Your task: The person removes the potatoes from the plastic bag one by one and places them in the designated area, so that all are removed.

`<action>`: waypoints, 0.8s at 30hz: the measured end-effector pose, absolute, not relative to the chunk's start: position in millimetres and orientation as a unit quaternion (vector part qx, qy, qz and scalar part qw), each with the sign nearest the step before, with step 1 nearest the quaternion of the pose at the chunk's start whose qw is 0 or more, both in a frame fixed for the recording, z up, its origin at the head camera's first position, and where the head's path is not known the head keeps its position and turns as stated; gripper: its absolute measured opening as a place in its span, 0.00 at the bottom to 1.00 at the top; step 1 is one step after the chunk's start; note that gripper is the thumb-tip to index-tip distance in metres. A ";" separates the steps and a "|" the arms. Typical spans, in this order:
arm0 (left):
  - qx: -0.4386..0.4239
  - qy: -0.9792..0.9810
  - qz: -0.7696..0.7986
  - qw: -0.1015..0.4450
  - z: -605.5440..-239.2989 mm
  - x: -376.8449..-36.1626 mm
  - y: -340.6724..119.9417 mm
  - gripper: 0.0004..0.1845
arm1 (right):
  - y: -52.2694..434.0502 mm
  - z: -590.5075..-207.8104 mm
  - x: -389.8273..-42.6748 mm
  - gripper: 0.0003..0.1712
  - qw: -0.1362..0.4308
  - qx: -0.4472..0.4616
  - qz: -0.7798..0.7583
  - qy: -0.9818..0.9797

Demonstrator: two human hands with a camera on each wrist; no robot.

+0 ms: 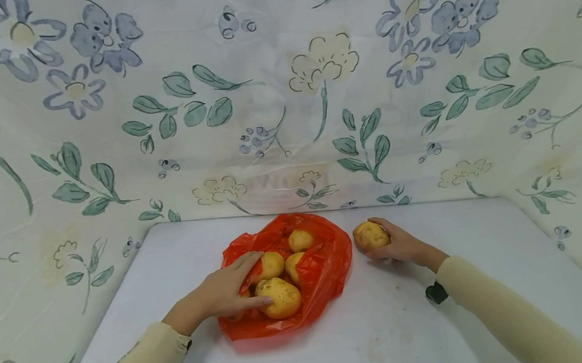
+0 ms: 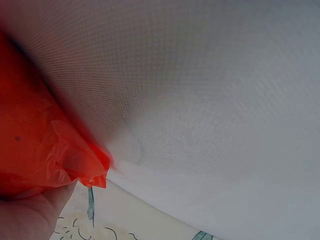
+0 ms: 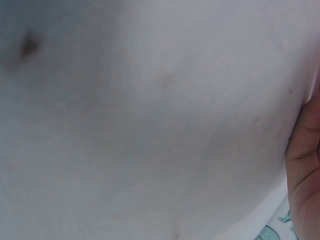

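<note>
Hanging around the back and sides, a floral cloth point(image 1: 264, 41) borders a white table point(image 1: 398, 335) bearing an open red plastic bag point(image 1: 334, 266), the left hand point(image 1: 228, 288) laid straight-fingered on it, the right hand point(image 1: 405, 246) grasping a potato point(image 1: 370, 235) just beside it, several more potatoes point(image 1: 284, 300) lying inside.

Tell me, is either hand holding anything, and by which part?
The right hand holds a potato by its right side. The left hand touches the left of the bag; whether it grips anything can't be told.
</note>
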State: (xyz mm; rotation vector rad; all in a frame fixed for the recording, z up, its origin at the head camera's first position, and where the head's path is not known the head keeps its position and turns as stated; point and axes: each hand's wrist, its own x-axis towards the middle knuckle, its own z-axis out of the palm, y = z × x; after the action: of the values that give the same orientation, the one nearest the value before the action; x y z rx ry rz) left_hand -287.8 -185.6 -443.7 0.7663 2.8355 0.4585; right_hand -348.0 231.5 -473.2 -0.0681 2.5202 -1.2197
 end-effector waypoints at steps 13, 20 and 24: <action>0.254 0.951 0.157 0.085 -448.3 -288.0 -185.8 0.57 | 231.5 -476.7 -350.9 0.57 0.155 -0.032 -0.428 0.890; 0.248 0.951 0.157 0.091 -444.0 -285.9 -184.2 0.57 | 228.5 -473.8 -350.9 0.58 0.146 -0.021 -0.421 0.895; 0.248 0.952 0.157 0.093 -442.0 -285.6 -183.9 0.57 | 226.6 -475.4 -352.7 0.58 0.138 -0.025 -0.418 0.898</action>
State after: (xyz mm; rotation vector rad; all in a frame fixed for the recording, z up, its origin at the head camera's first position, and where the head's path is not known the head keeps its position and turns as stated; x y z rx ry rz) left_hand -285.6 -183.9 -442.0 0.7356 2.8251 0.4651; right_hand -352.7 226.6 -475.4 -0.0727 2.5958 -1.2082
